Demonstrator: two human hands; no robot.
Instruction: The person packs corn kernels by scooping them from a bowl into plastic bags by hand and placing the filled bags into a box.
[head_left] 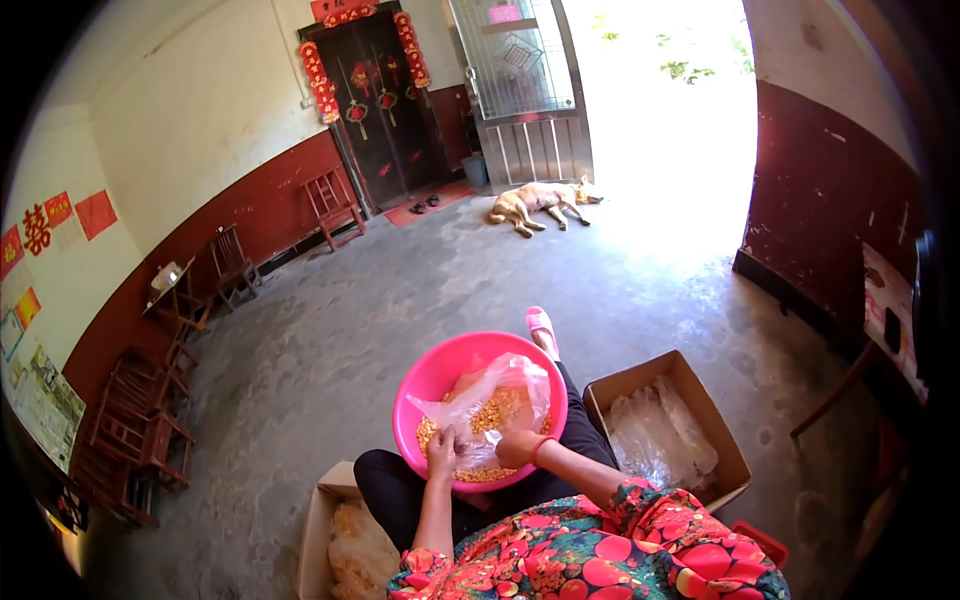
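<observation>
A pink basin [402,425] rests on my lap, with yellow corn kernels [483,472] in it. A clear plastic bag [512,372] spreads over the kernels inside the basin. My left hand [443,452] is closed on the near left edge of the bag. My right hand [518,449], with a red band at its wrist, is closed at the bag's near right side. A small white patch shows at its fingertips; whether this is folded bag or a separate thing, I cannot tell.
An open cardboard box [735,455] with clear plastic bags [660,430] stands on my right. Another cardboard box [318,520] with filled bags [362,545] is on my left. A dog [545,203] lies by the open door [530,90]. Wooden chairs [150,420] line the left wall.
</observation>
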